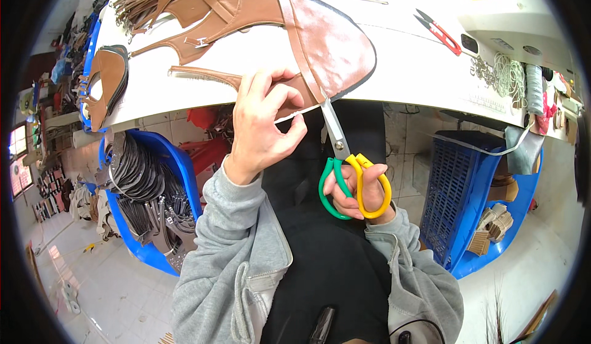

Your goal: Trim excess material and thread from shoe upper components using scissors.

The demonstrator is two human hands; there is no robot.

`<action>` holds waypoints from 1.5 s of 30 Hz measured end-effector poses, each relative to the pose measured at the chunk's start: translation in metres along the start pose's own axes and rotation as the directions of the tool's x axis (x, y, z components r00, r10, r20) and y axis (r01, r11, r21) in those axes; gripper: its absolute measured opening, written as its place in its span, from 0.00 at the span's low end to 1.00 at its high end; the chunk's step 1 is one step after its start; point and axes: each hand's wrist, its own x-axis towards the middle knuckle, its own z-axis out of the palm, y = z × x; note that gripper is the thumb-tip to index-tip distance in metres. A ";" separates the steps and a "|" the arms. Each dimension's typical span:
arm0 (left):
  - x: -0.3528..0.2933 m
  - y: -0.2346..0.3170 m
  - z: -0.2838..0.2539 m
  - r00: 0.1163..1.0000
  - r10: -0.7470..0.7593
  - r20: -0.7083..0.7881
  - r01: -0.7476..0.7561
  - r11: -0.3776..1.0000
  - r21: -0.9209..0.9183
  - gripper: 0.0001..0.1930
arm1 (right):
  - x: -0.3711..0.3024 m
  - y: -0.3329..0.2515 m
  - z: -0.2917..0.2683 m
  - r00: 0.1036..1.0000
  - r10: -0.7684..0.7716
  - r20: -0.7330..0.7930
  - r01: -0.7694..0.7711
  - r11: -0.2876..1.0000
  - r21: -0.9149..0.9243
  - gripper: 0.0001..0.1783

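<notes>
A brown leather shoe upper (335,45) with a dark edge and a long strap lies at the table's front edge. My left hand (261,119) is closed on its near edge, fingers curled and thumb bent toward them. My right hand (363,190) grips a pair of scissors (336,138) with one green and one yellow handle loop. Their blades point away from me and look nearly closed. The blade tips meet the upper's near edge, by the seam of a crosswise band, just right of my left fingers.
More brown uppers (184,2) are piled at the back left, and another brown piece (111,76) sits at the left corner. Red thread snips (440,31) lie near the white machine (517,18). Below the table stand a blue bin (188,172) of dark straps and a blue crate (452,190).
</notes>
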 end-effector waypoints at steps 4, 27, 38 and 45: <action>0.003 0.004 -0.005 1.000 0.001 0.024 0.000 0.999 -0.034 0.12 | -0.001 0.001 -0.002 1.000 -0.006 0.023 0.004 0.998 0.064 0.54; -0.016 0.019 0.026 0.999 -0.033 0.021 0.036 0.991 -0.132 0.06 | 0.002 0.010 0.009 0.999 -0.017 0.048 0.014 0.998 0.055 0.61; -0.024 0.026 0.015 0.983 -0.061 0.171 0.107 0.955 -0.275 0.05 | -0.002 0.001 0.010 1.000 0.026 0.006 -0.026 0.999 0.041 0.55; -0.026 0.026 0.010 0.973 -0.070 0.219 0.141 0.934 -0.327 0.06 | -0.004 0.001 0.007 0.999 0.036 -0.017 -0.036 0.999 -0.029 0.56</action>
